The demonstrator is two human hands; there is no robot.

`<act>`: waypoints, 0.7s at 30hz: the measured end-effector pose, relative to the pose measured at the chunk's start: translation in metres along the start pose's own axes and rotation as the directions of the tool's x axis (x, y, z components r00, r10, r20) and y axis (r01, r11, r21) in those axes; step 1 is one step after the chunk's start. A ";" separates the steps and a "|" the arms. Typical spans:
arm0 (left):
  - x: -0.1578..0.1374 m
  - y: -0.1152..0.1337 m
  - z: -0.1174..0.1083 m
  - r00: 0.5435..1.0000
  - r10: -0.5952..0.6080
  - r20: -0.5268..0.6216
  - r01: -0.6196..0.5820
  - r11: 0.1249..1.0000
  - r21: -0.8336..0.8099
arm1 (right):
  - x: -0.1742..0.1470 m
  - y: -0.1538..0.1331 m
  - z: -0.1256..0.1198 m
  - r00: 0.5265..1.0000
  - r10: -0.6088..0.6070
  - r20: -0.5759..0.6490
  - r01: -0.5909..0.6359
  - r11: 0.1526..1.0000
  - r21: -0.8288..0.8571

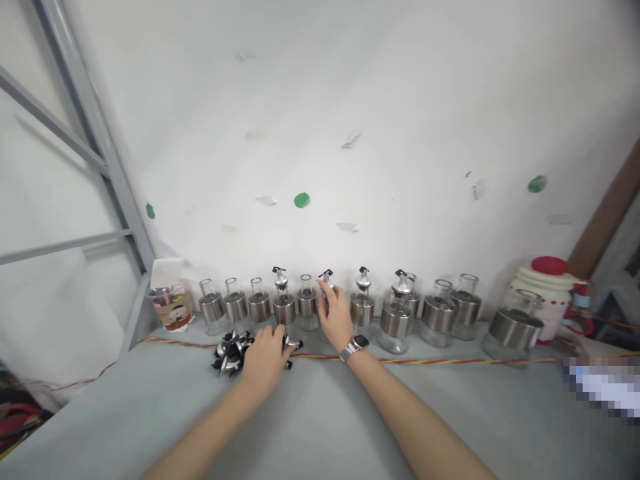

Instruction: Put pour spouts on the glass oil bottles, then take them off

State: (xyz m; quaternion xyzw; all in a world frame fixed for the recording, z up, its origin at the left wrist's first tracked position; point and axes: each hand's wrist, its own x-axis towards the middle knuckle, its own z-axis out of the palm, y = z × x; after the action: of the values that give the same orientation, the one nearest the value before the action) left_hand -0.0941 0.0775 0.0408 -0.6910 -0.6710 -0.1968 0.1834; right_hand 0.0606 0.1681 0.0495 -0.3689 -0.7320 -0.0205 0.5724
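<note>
Glass bottles with steel bands stand in a row along the wall. My right hand (336, 315), with a watch on its wrist, has its fingers closed around a silver pour spout (327, 276) with a black cap; the bottle beneath is mostly hidden by the hand. To the left, my left hand (266, 353) is curled over the edge of a heap of loose pour spouts (231, 352), gripping one spout (293, 343) that pokes out by the thumb. Between the hands and the wall stands an open-necked bottle (307, 308). Spouts also top a bottle (285, 308) and another bottle (361, 309).
A twisted red-yellow cord (425, 361) runs across the grey table (320, 427). At the left stands a cup with a printed sleeve (173, 310); at the right, a cream jar with a red lid (545, 283). A metal frame (107, 153) rises at the left.
</note>
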 end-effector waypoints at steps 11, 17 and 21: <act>0.011 0.001 -0.009 0.996 0.089 -0.013 -0.090 0.969 -0.229 | 0.001 -0.001 -0.002 0.999 0.006 0.035 -0.006 1.000 -0.003; 0.022 -0.006 -0.036 1.000 -0.022 0.013 0.026 0.850 -0.527 | 0.001 0.000 -0.001 0.999 0.003 0.036 -0.003 1.000 -0.006; 0.041 -0.029 -0.066 0.975 -0.218 0.050 0.139 0.418 -0.897 | 0.001 0.001 0.000 0.999 0.000 0.035 0.000 1.000 -0.002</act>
State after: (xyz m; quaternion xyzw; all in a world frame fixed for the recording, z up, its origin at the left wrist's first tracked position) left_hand -0.1236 0.0789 0.1183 -0.5997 -0.5271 -0.5655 -0.2069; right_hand 0.0607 0.1691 0.0501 -0.3697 -0.7420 -0.0149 0.5591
